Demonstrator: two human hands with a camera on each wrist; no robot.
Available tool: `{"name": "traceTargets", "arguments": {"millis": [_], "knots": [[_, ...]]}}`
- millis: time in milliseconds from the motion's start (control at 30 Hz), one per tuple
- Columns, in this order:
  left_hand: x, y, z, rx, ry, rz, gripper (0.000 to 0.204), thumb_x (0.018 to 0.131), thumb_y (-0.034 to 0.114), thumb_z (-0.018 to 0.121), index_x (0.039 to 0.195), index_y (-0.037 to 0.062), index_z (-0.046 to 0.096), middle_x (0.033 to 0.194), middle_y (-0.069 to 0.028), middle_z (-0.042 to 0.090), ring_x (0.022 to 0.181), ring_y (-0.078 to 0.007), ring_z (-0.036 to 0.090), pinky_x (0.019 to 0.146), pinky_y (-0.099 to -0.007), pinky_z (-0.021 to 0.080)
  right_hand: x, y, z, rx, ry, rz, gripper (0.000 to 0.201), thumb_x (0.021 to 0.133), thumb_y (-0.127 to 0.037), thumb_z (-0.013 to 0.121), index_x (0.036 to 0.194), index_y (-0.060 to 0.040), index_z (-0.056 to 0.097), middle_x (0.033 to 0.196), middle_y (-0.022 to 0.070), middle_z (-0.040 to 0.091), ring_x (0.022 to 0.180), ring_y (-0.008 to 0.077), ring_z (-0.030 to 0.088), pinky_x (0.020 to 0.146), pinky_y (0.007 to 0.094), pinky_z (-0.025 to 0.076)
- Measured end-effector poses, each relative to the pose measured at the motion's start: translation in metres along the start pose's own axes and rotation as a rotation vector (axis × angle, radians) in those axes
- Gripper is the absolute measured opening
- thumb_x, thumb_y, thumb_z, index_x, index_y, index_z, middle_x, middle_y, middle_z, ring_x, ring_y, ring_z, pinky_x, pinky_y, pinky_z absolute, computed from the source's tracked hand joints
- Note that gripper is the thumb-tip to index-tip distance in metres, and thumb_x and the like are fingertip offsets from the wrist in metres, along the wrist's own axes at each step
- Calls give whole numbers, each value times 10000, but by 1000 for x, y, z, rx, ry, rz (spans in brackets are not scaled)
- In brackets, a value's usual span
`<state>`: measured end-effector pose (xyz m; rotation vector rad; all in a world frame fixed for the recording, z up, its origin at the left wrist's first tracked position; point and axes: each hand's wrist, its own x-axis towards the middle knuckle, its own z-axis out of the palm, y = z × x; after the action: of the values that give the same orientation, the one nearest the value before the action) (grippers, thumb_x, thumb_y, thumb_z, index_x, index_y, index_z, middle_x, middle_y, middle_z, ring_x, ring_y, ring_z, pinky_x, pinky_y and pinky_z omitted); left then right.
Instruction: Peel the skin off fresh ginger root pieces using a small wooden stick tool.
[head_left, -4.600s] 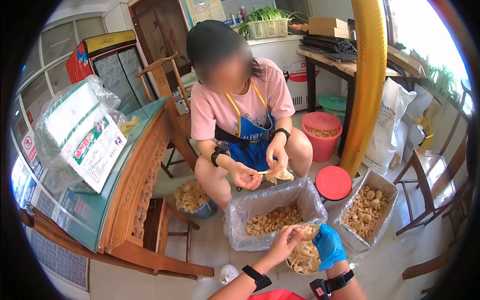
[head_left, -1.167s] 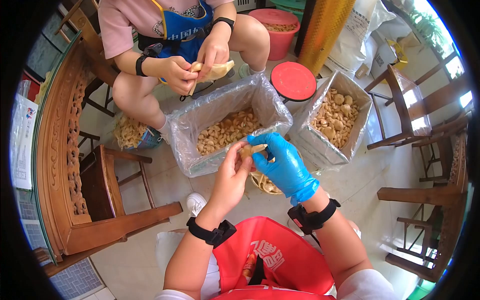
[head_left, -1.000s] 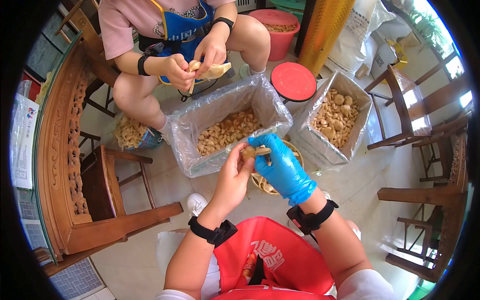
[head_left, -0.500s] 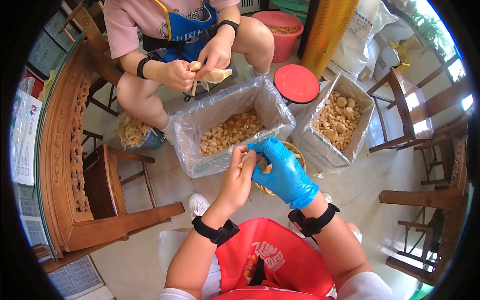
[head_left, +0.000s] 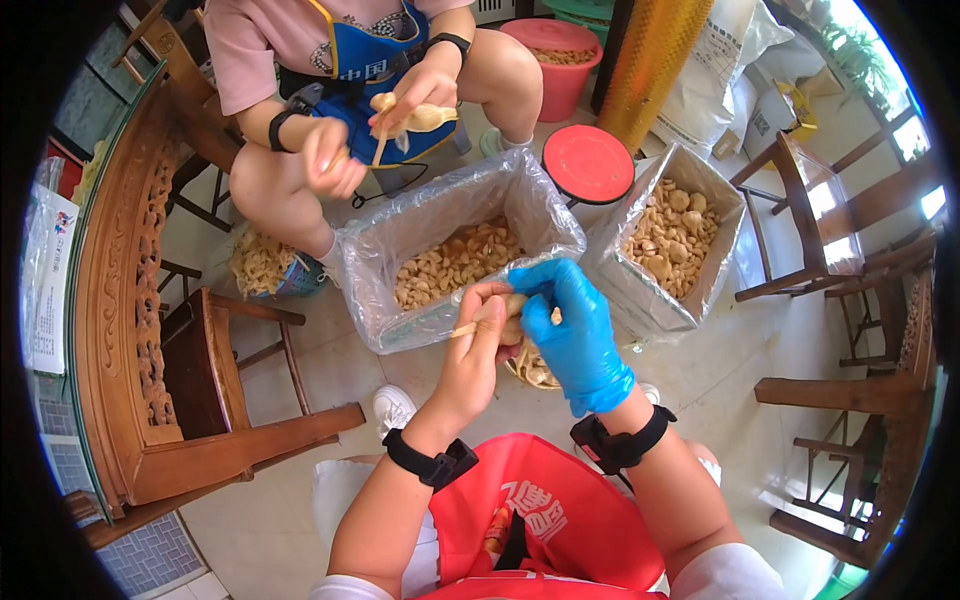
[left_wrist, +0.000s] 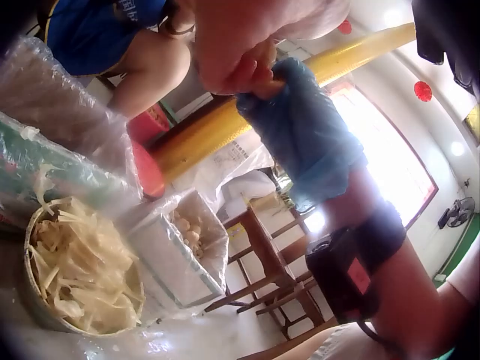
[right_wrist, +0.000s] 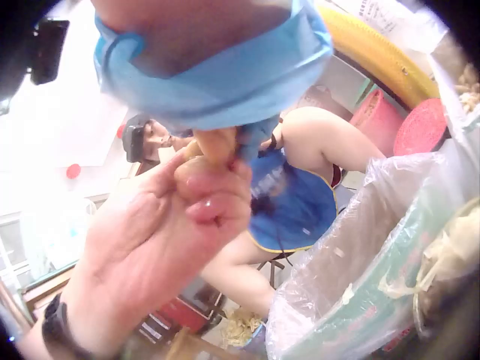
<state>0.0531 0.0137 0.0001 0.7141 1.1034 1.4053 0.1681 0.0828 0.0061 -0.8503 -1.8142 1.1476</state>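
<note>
My bare left hand [head_left: 468, 365] holds a pale tan garlic bulb [head_left: 513, 312], its thin stalk poking out leftward past the thumb. Against the bulb's other side, my blue-gloved right hand [head_left: 578, 345] pinches with curled fingers. In the right wrist view the bulb [right_wrist: 216, 146] shows between the two hands, partly covered by the fingers. Below them stands a round basket [left_wrist: 30, 251] heaped with papery garlic skins [left_wrist: 82, 266]. A plastic-lined box [head_left: 375, 315] just beyond my hands has loose garlic cloves [head_left: 450, 265] inside.
Opposite sits another person with garlic [head_left: 425, 118] in one hand. A second lined box [head_left: 635, 300] of garlic, a red round stool [head_left: 588, 163] and a pink bucket [head_left: 570, 85] stand right. Carved wooden furniture [head_left: 140, 380] is left; chairs [head_left: 800, 210] are right.
The head view has tilted down since the first frame. My fingers have turned the bulb, so its stalk now points left. The other person's hands have come apart.
</note>
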Motion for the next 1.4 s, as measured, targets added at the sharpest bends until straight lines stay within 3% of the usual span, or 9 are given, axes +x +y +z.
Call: {"name": "traceTargets", "arguments": {"millis": [300,467,667,800,900,1000,1100,1233,1400], "knots": [[3,16,-9,-103,61,37,310,998,357,327,1128,86,403,910,-48,502,723,-106,488,622,-233,394,5,3,-7,447,-10,412,211,862,-188,614,972,-12,578,942,51,624,817,112,555,756,262,465],[4,18,-12,-70,135,28,289,998,337,325,1112,86,409,887,-51,500,688,-104,486,614,-234,394,10,-5,-16,438,-232,607,334,856,-214,632,1107,1,580,992,89,631,812,133,586,731,264,478],[3,13,-12,64,78,1,272,995,312,308,1107,89,415,867,-37,525,669,-85,497,603,-216,397,7,1,-13,237,-320,588,338,826,-158,636,1104,29,597,930,85,651,794,137,597,737,260,484],[2,19,-7,56,150,-62,258,991,324,330,1068,101,436,813,-21,535,610,-75,489,545,-211,399,3,-1,-10,390,-273,546,287,819,-134,636,1054,29,620,889,87,654,792,136,598,726,269,485],[4,22,0,74,203,-42,236,987,319,353,1030,104,440,780,-17,519,596,-67,476,523,-213,398,0,-2,1,436,-163,549,249,816,-120,640,1024,16,624,873,88,652,778,133,593,706,283,481],[9,11,-5,215,286,58,218,982,300,376,953,93,440,735,-12,478,564,-62,446,488,-213,377,-2,3,9,0,238,277,191,851,-137,633,995,-14,607,839,34,614,702,112,528,661,283,460],[5,22,-22,151,349,35,202,974,283,389,942,92,448,724,-17,481,545,-65,435,470,-215,369,21,20,-27,322,376,423,177,873,-130,612,1018,-29,596,858,15,598,719,115,510,685,269,452],[1,28,-19,104,298,-4,206,953,281,431,952,77,464,774,-37,534,597,-85,517,492,-216,412,16,16,-16,484,274,333,213,871,-94,608,1067,-16,582,1057,53,609,914,113,552,820,257,456],[3,18,-12,151,205,-82,225,912,270,565,990,65,517,816,6,552,650,-82,556,502,-219,415,5,-11,-2,556,7,524,281,861,-119,629,1119,-14,589,1099,60,614,946,118,561,851,273,452]]}}
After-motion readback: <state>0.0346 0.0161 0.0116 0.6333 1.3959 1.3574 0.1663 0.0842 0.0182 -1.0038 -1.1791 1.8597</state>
